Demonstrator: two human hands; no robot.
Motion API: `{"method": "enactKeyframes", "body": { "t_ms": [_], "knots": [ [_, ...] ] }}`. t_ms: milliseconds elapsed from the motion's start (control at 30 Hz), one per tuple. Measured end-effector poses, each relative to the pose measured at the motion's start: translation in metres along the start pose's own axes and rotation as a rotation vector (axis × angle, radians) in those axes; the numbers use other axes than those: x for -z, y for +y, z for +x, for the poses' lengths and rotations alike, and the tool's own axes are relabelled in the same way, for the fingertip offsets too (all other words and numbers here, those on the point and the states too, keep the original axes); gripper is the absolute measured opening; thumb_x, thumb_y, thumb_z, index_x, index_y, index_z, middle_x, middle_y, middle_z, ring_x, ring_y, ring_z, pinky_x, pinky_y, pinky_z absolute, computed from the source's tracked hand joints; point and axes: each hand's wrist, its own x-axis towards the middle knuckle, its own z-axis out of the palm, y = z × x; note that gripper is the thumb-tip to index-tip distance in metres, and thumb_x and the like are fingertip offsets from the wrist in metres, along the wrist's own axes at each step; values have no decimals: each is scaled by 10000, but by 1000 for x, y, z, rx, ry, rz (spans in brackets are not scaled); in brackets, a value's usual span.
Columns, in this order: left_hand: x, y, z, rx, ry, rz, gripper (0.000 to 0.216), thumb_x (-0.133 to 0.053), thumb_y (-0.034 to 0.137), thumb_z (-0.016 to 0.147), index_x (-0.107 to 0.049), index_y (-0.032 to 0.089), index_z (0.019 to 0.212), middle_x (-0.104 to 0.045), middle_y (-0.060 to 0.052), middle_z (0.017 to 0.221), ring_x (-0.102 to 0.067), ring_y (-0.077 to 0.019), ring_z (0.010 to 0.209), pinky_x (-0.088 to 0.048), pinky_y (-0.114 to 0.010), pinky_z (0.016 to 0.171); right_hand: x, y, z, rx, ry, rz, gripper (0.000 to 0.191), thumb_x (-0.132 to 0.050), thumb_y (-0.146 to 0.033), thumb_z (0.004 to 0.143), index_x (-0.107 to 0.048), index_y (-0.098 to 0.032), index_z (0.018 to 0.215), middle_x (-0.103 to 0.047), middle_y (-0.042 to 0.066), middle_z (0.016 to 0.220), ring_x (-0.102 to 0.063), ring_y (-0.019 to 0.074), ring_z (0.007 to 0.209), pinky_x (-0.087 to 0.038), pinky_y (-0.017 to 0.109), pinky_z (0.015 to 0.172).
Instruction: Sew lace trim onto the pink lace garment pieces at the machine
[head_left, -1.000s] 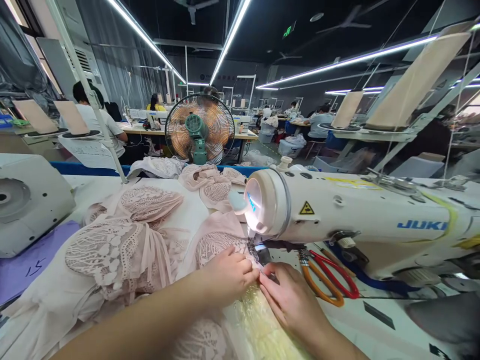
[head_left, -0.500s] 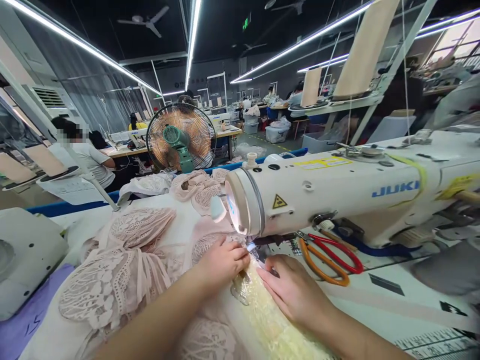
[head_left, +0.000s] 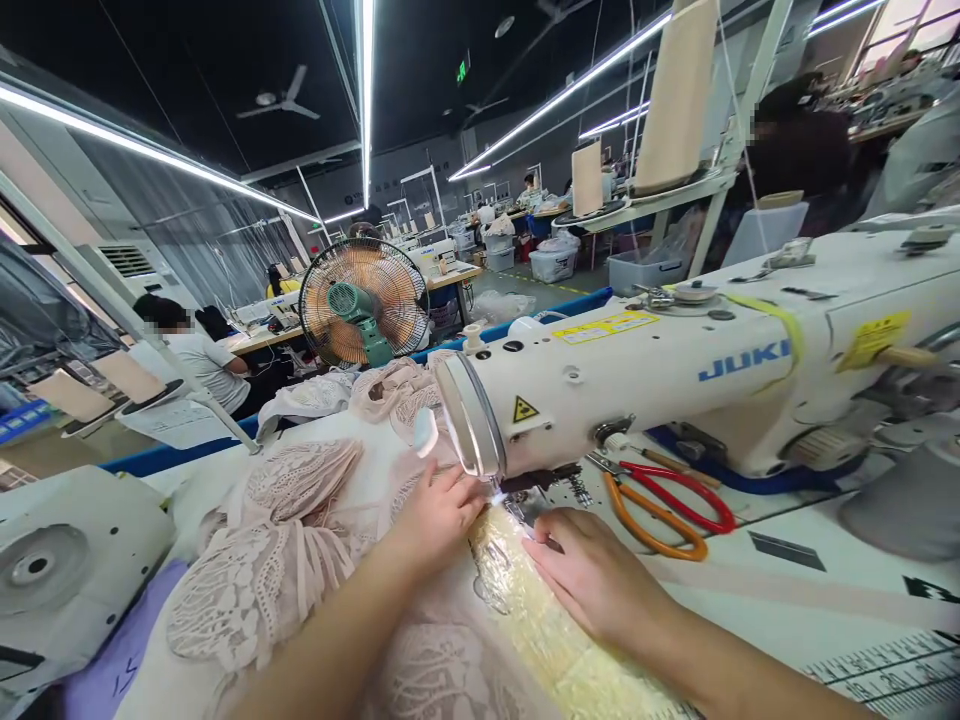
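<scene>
My left hand point(head_left: 439, 515) rests on pale pink lace fabric point(head_left: 300, 560), fingers curled and pressing it down just left of the needle of a white JUKI sewing machine point(head_left: 675, 380). My right hand point(head_left: 592, 580) lies flat with fingers stretched toward the presser foot point(head_left: 529, 500), holding down a strip of cream lace point(head_left: 547, 640) that runs under the needle. Both hands sit close together on the cloth at the machine's lit head.
Scissors with one red and one orange handle point(head_left: 660, 510) lie on the table under the machine arm. A second white machine point(head_left: 67, 570) stands at the left. A standing fan point(head_left: 364, 300) is behind the fabric pile. Other people sit at far tables.
The view has tilted and shifted, so the machine sits higher and further right. More cream lace shows in front of the needle; both hands stay on the fabric by the presser foot.
</scene>
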Motion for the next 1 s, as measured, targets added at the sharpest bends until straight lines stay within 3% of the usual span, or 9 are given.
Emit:
{"method": "enactKeyframes", "body": {
  "t_ms": [100, 300, 367, 500, 633, 733, 833, 933, 1000],
  "knots": [
    [23, 26, -15, 54, 30, -258, 239, -436, 136, 892, -648, 168, 999, -637, -95, 1104, -562, -209, 1014, -434, -360, 893, 0, 2, -1, 3, 63, 55, 232, -410, -81, 835, -631, -144, 862, -603, 101, 941, -505, 260, 895, -427, 398, 790],
    [35, 61, -29, 4, -446, -800, 97, -652, 154, 644, -646, 179, 737, -602, -1, 683, -537, -147, 671, -423, -246, 676, 12, 1, 1, -41, 127, 100, 308, -352, -123, 882, -659, -158, 881, -622, 115, 969, -512, 268, 892, -437, 416, 784],
    [29, 55, -25, 208, -376, -1040, 24, -597, 163, 644, -589, 163, 667, -538, 15, 624, -484, -116, 598, -377, -215, 584, 20, -3, -2, -93, 162, 183, 327, -334, -182, 913, -660, -167, 898, -620, 117, 957, -528, 263, 903, -441, 412, 791],
    [12, 36, -14, 614, 30, -1373, 281, -587, 408, 656, -442, 171, 612, -412, 40, 546, -363, -83, 503, -289, -200, 498, 30, -28, -21, -341, 79, 570, 374, -350, -391, 939, -548, -188, 1183, -617, 88, 953, -584, 221, 875, -482, 352, 761],
    [-8, 20, -10, 685, 179, -1326, 386, -512, 556, 689, -405, 186, 680, -422, 33, 586, -401, -101, 534, -341, -220, 546, 23, -72, -33, -230, -163, 765, 507, -417, -456, 887, -451, -191, 1318, -645, 84, 975, -618, 217, 833, -488, 334, 774],
    [-15, 15, -13, 686, 209, -1192, 351, -504, 523, 723, -425, 183, 682, -418, 31, 604, -415, -113, 567, -351, -232, 574, 14, -91, -26, -207, -150, 654, 343, -396, -381, 881, -654, -184, 992, -682, 89, 868, -623, 231, 826, -458, 328, 759],
    [-16, 16, -17, 655, 208, -999, 252, -508, 410, 745, -454, 181, 655, -407, 29, 597, -410, -127, 593, -360, -252, 604, 12, -88, -14, -344, -128, 509, 374, -330, -343, 893, -514, -204, 599, -595, 28, 619, -547, 176, 611, -391, 283, 591],
    [-15, 24, -20, 601, 164, -851, 151, -527, 272, 742, -570, 176, 852, -509, 12, 653, -459, -156, 640, -407, -296, 685, 15, -73, -11, -425, -177, 308, 383, -371, -351, 879, -328, -210, 526, -506, -7, 536, -466, 157, 540, -300, 277, 528],
    [-13, 31, -19, 548, 100, -751, 337, -520, 214, 755, -569, 198, 1088, -607, -34, 847, -521, -185, 738, -431, -332, 760, 18, -66, -15, -429, -235, 265, 348, -400, -322, 872, -383, -209, 543, -543, -11, 554, -487, 157, 543, -295, 268, 521]
  ]
}}
